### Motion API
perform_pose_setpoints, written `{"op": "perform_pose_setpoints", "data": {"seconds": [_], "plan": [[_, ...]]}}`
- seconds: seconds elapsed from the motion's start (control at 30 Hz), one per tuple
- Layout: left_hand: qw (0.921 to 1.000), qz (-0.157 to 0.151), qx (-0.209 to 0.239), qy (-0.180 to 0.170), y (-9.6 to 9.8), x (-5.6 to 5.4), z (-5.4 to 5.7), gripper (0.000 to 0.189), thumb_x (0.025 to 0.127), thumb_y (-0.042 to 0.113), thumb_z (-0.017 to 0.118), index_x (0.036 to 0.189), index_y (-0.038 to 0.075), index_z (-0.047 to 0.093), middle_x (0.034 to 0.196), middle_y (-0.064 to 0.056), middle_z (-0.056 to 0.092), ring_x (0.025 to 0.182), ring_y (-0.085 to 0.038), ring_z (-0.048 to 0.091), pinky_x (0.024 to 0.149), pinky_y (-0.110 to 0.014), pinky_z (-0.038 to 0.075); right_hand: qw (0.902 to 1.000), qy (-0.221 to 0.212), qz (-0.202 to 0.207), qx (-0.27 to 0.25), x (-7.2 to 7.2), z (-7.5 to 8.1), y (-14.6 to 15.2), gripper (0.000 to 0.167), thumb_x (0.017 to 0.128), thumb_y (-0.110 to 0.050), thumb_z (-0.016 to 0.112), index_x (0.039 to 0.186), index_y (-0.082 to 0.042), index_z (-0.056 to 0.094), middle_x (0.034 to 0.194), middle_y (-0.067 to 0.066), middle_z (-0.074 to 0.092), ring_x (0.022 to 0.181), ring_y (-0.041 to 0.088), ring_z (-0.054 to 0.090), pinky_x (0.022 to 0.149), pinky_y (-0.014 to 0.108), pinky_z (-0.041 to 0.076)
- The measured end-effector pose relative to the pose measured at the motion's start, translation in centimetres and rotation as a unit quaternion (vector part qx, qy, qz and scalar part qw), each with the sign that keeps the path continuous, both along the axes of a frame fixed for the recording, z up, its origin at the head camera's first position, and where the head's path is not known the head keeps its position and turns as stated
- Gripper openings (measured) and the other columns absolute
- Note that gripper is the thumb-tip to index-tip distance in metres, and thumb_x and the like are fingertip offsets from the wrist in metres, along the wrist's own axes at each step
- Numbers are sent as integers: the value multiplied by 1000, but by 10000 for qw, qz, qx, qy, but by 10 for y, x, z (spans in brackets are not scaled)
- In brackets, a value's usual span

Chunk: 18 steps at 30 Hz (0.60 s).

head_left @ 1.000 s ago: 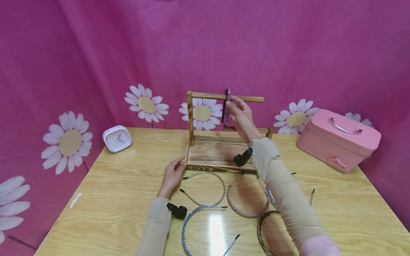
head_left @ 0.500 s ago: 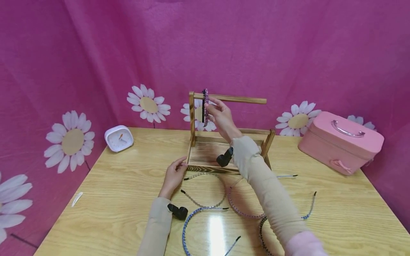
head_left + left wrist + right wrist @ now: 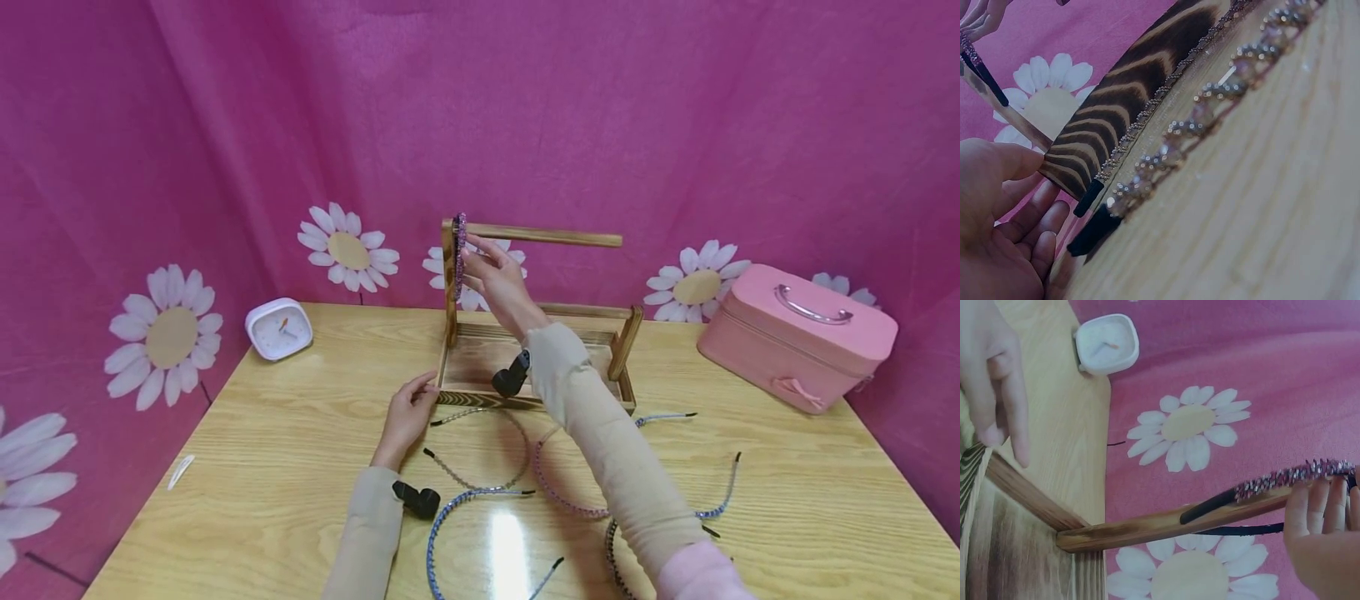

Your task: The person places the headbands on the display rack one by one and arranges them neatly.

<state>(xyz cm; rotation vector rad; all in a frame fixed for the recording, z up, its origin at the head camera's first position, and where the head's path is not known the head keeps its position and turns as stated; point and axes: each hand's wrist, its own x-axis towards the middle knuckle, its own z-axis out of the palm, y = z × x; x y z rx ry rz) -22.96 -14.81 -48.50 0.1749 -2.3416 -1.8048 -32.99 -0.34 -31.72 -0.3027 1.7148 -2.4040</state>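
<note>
My right hand pinches a purple beaded headband with black ends. It hangs over the top bar of a wooden rack, close against the upright post. In the right wrist view the headband's beads lie along the post, with one black end on each side of it, and my right fingers are at its upper part. My left hand touches the front left corner of the rack's tray base. In the left wrist view, the left thumb rests on that corner above loosely bent fingers.
Several beaded headbands lie before the rack, among them a silvery one, a blue one and a pink one. A pink case stands at right. A white clock and a white hair clip are at left.
My right hand has slid the purple headband leftward along the top bar, from near its middle to the upright post. The left hand has stayed at the rack's corner.
</note>
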Motion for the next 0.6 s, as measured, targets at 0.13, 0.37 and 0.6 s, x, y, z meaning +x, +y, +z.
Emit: {"op": "perform_pose_setpoints", "data": {"seconds": [0.13, 0.37, 0.6], "plan": [[10000, 18, -22, -4, 1, 1, 0, 34, 95, 7, 57, 127, -2, 62, 108, -22, 65, 86, -4, 51, 82, -21, 41, 9997, -33, -37, 247, 5, -7, 10, 44, 101, -12, 52, 143, -3, 45, 120, 8, 55, 97, 15, 57, 106, 38, 45], [10000, 1, 23, -75, 4, 2, 1, 34, 96, 6, 55, 129, -2, 60, 112, -23, 66, 89, -7, 54, 85, -23, 43, 9980, -278, 101, 555, 21, -31, 44, 38, 101, -12, 51, 136, 0, 49, 102, -4, 55, 87, 9, 55, 86, 24, 50], [9999, 21, -119, -102, 4, 3, 3, 34, 98, 7, 52, 130, -1, 60, 113, -22, 65, 98, -21, 58, 83, -23, 44, 9915, -232, 527, 1163, 46, -62, 88, 24, 101, -14, 51, 123, -5, 55, 102, -4, 54, 85, 8, 54, 82, 22, 51]]}}
